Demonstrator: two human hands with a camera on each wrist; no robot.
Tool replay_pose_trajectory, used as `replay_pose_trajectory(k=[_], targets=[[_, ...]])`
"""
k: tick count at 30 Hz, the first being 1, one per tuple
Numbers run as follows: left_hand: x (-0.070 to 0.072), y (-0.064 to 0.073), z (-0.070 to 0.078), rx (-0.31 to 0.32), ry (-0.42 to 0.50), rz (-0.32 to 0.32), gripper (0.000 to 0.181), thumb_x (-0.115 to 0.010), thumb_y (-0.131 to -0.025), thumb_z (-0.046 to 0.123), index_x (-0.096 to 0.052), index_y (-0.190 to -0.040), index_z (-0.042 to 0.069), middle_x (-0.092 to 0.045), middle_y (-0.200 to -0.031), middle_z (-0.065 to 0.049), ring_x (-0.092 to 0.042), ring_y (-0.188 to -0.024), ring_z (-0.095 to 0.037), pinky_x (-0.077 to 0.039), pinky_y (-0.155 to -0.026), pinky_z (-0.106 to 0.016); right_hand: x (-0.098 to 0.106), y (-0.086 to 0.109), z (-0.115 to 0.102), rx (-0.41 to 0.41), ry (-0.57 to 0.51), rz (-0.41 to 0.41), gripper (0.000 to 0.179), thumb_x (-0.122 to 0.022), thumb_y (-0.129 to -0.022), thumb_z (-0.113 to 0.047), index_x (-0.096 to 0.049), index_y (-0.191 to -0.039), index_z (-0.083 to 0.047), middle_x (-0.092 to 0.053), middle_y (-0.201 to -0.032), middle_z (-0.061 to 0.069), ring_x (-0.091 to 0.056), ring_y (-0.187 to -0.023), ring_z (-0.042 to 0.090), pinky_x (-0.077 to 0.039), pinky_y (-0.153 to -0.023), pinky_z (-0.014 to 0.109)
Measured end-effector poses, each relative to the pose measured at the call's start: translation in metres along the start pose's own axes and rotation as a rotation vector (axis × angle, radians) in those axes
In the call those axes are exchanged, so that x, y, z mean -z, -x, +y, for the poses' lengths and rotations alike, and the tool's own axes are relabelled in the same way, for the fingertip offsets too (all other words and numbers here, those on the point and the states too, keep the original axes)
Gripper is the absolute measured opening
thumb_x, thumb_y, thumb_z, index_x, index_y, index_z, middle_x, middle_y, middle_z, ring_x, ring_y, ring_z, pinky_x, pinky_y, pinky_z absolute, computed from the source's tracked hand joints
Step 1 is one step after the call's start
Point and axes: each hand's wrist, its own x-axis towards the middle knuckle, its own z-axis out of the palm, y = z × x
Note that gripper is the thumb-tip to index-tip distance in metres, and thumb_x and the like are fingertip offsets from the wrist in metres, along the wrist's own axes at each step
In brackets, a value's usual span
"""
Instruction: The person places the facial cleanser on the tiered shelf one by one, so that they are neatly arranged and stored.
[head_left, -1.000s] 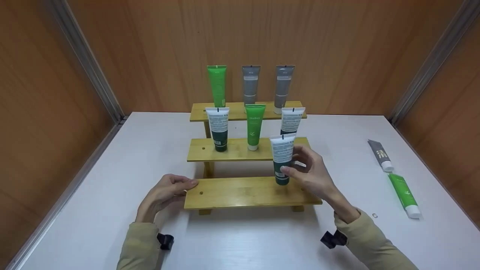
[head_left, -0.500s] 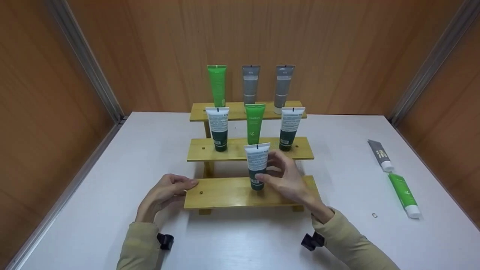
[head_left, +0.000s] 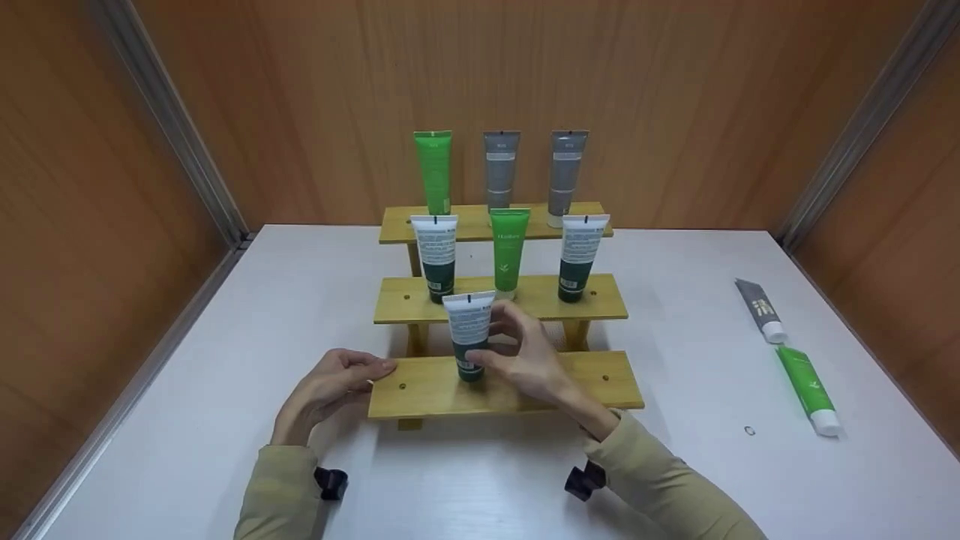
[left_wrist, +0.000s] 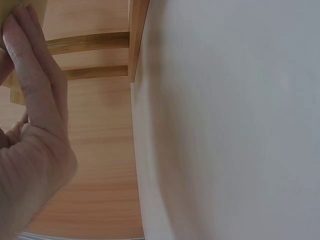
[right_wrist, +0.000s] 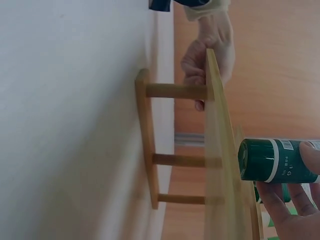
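White-topped tube (head_left: 470, 330) in right hand (head_left: 526, 360) bears barcode (right_wrist: 287, 145).

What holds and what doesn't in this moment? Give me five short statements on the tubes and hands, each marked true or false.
1. The right-hand grip holds a white-and-dark-green tube. True.
2. The left-hand grip is on the top tier. False: it holds the left end of the lowest tier.
3. On the middle tier, a bright green tube stands between two others. True.
4. All three tubes on the top tier are grey. False: the leftmost one is green.
5. The loose grey tube on the table stands upright. False: it lies flat.
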Motion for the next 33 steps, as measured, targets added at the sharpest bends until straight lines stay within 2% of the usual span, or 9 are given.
replay_pose_trajectory(k=[7,17,27,33], targets=[[-0.001,-0.001,0.0,0.019,-0.013,0.033,0.04,-0.077,-0.089,0.031,-0.071,-0.11,-0.003,-0.073,-0.094,-0.001,-0.067,-0.079,-0.01,-0.058,-0.071,-0.024,-0.013,-0.007,0.004,0.008,-0.034,-0.023,0.052,-0.077,-0.085,-0.003,-0.053,-0.131,0.002,-0.061,-0.129,0.021,-0.063,-0.118,0.034,-0.053,-0.104,0.041],[0.0,-0.001,0.001,0.021,-0.021,0.017,0.043,-0.076,-0.09,0.034,-0.071,-0.114,-0.002,-0.074,-0.099,-0.001,-0.069,-0.083,-0.011,-0.058,-0.074,-0.024,-0.027,-0.016,0.006,0.012,-0.032,-0.041,0.05,-0.078,-0.085,-0.003,-0.054,-0.128,0.003,-0.062,-0.127,0.022,-0.062,-0.119,0.035,-0.052,-0.104,0.041],[0.001,-0.001,-0.001,-0.01,-0.005,-0.016,0.039,-0.074,-0.092,0.029,-0.07,-0.111,-0.005,-0.074,-0.096,0.0,-0.072,-0.085,-0.011,-0.06,-0.075,-0.025,-0.036,-0.02,0.007,0.014,-0.035,-0.05,0.049,-0.077,-0.084,-0.002,-0.054,-0.127,0.004,-0.063,-0.122,0.024,-0.063,-0.117,0.037,-0.051,-0.104,0.044],[0.001,-0.002,-0.001,-0.005,-0.011,-0.01,0.039,-0.075,-0.092,0.029,-0.07,-0.11,-0.005,-0.074,-0.093,0.001,-0.071,-0.082,-0.01,-0.059,-0.072,-0.024,-0.039,-0.021,0.01,0.014,-0.03,-0.055,0.048,-0.077,-0.084,-0.002,-0.054,-0.126,0.003,-0.063,-0.123,0.023,-0.063,-0.117,0.037,-0.052,-0.103,0.041]])
